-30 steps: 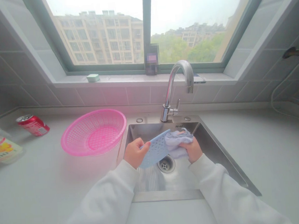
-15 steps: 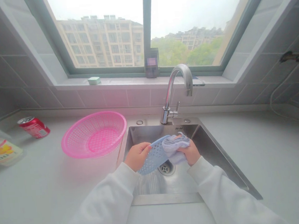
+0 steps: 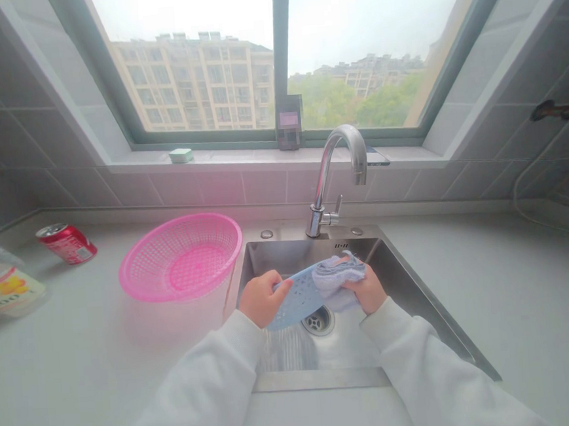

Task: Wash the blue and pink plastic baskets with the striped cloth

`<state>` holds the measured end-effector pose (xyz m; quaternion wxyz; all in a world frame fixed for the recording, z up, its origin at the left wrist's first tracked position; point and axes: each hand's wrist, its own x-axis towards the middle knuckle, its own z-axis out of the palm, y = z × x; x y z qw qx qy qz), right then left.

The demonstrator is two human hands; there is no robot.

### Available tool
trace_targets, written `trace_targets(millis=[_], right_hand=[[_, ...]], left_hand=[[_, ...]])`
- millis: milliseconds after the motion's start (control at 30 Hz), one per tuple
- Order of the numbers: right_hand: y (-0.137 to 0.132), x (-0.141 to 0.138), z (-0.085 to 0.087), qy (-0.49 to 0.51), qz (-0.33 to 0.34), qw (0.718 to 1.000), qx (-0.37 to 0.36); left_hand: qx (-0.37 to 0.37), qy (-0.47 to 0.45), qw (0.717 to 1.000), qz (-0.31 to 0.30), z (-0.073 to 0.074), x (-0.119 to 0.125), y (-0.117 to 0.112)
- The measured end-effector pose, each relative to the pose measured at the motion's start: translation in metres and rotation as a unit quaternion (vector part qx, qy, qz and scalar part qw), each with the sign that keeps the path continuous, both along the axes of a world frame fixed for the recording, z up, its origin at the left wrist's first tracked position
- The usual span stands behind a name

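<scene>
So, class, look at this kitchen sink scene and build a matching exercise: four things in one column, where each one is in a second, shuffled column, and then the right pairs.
Things
1. Red aluminium drink can
2. Pink perforated plastic basket
3. Pale blue perforated mat
4. Soft lilac folded cloth

Places
A. Bunched in the right hand, over the stainless steel sink
B. Lying on its side at the far left of the white counter
C. Held in the left hand, over the sink
D. Standing on the counter just left of the sink

Pairs: 1-B, 2-D, 3-C, 4-A
</scene>
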<state>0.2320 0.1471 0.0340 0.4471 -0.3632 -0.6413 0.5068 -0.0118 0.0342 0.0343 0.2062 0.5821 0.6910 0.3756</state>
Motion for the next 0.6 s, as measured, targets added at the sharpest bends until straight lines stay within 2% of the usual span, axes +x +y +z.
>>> trace_targets(millis=[100, 167, 233, 333, 400, 433, 600], right_hand=[[0.011, 0.005, -0.003, 0.007, -0.074, 0.997, -0.009], [0.012, 0.005, -0.002, 0.006, -0.083, 0.996, -0.01], [0.005, 0.001, 0.0, -0.001, -0.055, 0.998, -0.007], [-0.011, -0.009, 0.002, -0.013, 0.029, 0.999, 0.001], [-0.014, -0.013, 0.002, -0.012, 0.061, 0.998, 0.004], [-0.012, -0.012, 0.002, -0.008, 0.052, 0.999, 0.002], [0.011, 0.005, 0.002, 0.006, -0.09, 0.996, -0.015]], left_hand=[[0.007, 0.005, 1.0, 0.011, 0.002, -0.002, -0.001], [0.008, 0.006, 1.0, 0.019, 0.003, -0.002, -0.001], [0.004, 0.006, 1.0, 0.025, 0.003, -0.001, -0.001], [-0.005, 0.005, 1.0, 0.022, 0.002, 0.001, 0.0], [-0.007, 0.002, 1.0, 0.018, 0.002, 0.002, 0.0], [-0.006, -0.001, 1.0, 0.017, 0.003, 0.002, 0.0], [0.01, -0.021, 1.0, 0.019, 0.006, -0.002, -0.002]])
